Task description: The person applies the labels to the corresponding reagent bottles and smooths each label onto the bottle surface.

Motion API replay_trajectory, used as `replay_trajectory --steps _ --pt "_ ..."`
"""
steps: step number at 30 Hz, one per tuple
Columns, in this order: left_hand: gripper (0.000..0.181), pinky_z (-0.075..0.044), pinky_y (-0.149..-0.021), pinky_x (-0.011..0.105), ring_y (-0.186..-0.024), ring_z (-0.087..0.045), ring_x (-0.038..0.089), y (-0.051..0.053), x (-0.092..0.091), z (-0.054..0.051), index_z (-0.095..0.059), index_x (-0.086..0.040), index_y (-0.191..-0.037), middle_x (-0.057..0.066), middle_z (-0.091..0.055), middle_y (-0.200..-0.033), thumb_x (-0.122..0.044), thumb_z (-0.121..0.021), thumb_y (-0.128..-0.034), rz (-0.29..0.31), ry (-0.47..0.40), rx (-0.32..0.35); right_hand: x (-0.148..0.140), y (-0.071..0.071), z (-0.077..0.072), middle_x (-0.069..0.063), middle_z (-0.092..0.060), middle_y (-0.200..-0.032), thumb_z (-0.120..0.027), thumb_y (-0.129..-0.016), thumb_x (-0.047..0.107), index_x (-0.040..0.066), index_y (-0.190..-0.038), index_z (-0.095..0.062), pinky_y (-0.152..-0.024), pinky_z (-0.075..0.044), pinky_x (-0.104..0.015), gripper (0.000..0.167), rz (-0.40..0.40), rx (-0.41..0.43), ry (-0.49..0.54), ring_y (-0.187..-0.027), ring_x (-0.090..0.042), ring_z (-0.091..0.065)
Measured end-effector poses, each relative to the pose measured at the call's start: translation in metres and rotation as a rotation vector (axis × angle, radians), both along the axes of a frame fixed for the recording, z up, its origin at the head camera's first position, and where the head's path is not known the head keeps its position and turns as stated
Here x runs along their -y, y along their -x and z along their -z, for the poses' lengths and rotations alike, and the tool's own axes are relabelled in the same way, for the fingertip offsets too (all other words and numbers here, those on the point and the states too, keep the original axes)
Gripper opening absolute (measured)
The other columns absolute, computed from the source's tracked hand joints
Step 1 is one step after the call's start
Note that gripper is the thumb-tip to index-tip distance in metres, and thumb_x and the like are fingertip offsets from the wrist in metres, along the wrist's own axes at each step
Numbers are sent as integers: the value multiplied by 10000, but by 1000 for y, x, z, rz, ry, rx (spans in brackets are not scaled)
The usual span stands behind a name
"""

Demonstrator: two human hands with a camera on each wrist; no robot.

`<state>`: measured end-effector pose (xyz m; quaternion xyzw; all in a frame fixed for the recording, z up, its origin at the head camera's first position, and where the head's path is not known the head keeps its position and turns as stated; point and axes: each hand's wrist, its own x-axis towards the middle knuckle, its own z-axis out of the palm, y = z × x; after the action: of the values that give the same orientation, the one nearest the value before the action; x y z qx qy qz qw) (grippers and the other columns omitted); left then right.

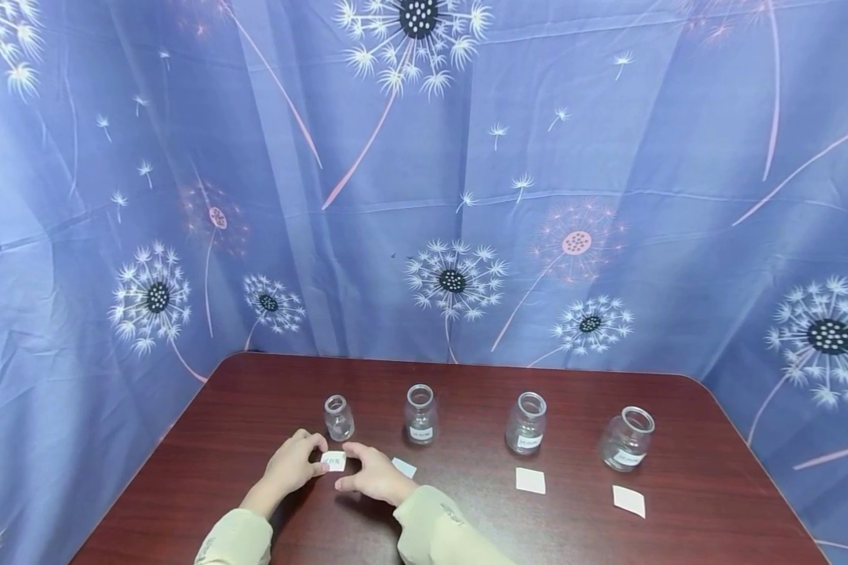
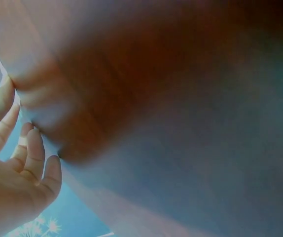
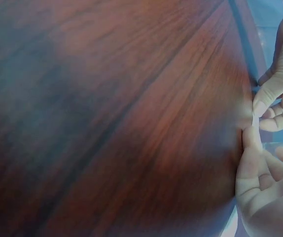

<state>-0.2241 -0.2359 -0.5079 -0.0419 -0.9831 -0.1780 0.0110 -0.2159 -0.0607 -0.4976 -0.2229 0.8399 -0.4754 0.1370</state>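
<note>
In the head view a small white paper label (image 1: 335, 461) with dark printed characters lies between both hands at the left of the table. My left hand (image 1: 292, 464) holds its left edge with thumb and index finger. The right hand (image 1: 377, 473) reaches in from the other side, index finger by the label's upper right corner, thumb apart below. Just behind them stands a small clear glass jar (image 1: 340, 420) that shows no label. Both wrist views catch the left hand (image 2: 20, 168) and the right hand (image 3: 272, 187) low over the tabletop; only a thin white edge shows between them.
Three larger glass jars, each with a white label, stand to the right: one (image 1: 420, 416), another (image 1: 526, 424), and the rightmost (image 1: 627, 439). White paper squares lie before them: one (image 1: 404, 468) by the right hand, another (image 1: 530, 480), a third (image 1: 629, 501). A blue dandelion curtain (image 1: 508, 157) hangs behind the dark-red table (image 1: 565, 526).
</note>
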Motion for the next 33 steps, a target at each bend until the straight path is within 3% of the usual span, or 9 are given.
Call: replay_trajectory --steps 18,21,25,29,33 --pt "212 -385 -582 331 -755 -515 175 -3 0 1 -527 -224 -702 -7 -497 -829 -214 -733 -651 12 -22 -34 4 2 0 -104 -578 -1166 -715 -671 183 45 -1228 -487 -877 -413 -329 618 18 -42 -92 -1017 -183 -541" --pt "214 -385 -579 330 -757 -519 178 -5 -1 1 -527 -222 -706 -7 -501 -834 -212 -733 -649 17 -20 -47 4 3 3 -135 -571 -1161 -693 -684 108 3 -1216 -484 -748 -466 -290 581 26 15 7 -796 -161 -592" --pt "206 -403 -595 344 -771 -529 190 -5 -2 0 -547 -210 -750 7 -516 -854 -218 -731 -657 18 -7 -51 5 5 7 -185 -573 -1105 -638 -696 -18 -63 -1183 -476 -486 -442 -231 516 64 157 226 -524 -108 -510" --pt "245 -430 -638 388 -815 -537 213 -5 -2 -1 -598 -188 -880 27 -530 -891 -216 -723 -671 17 14 -39 6 5 7 -199 -582 -1038 -604 -706 -46 -83 -1189 -453 -448 -392 -216 508 92 267 351 -534 -109 -489" --pt "272 -434 -654 408 -834 -532 221 -5 -3 -2 -605 -201 -922 29 -527 -902 -210 -717 -675 13 27 -31 7 6 8 -214 -600 -987 -589 -723 -45 -97 -1194 -439 -456 -379 -218 498 88 297 374 -557 -125 -514"
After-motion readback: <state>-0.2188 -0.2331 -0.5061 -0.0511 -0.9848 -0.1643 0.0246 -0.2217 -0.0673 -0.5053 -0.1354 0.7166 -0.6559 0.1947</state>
